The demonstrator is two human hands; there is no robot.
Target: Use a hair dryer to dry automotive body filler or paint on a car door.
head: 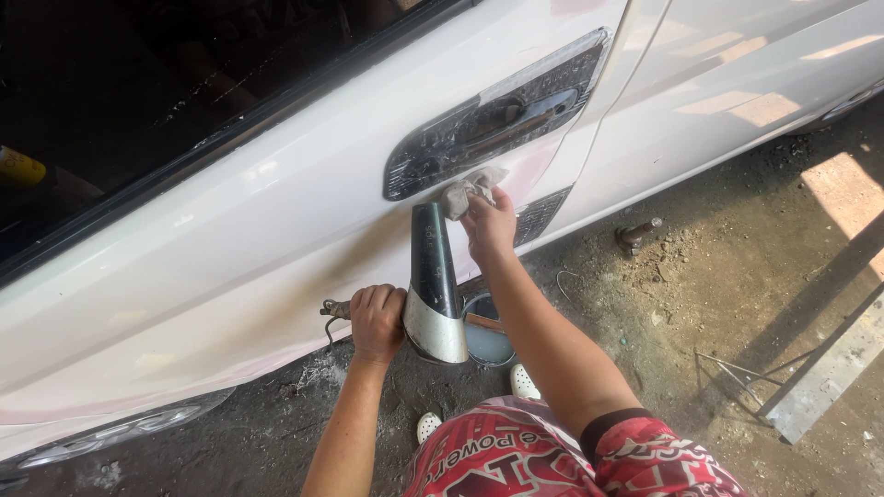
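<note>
Two hands at one white car door [230,248]: left hand [377,320] grips one dark heat gun [433,285]; right hand [489,224] presses one cloth [465,191] below one door handle [502,120].

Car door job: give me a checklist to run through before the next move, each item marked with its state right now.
1. Right hand pressing the rag against the white car door below the handle recess: ok.
2. Left hand gripping the heat gun: ok.
3. Heat gun nozzle aimed up at the rag area: ok.
4. Heat gun running: cannot tell.
5. Door handle recess free of residue: not ok, dark and patchy.
6. Round container on the ground clear of the feet: ok.
</note>
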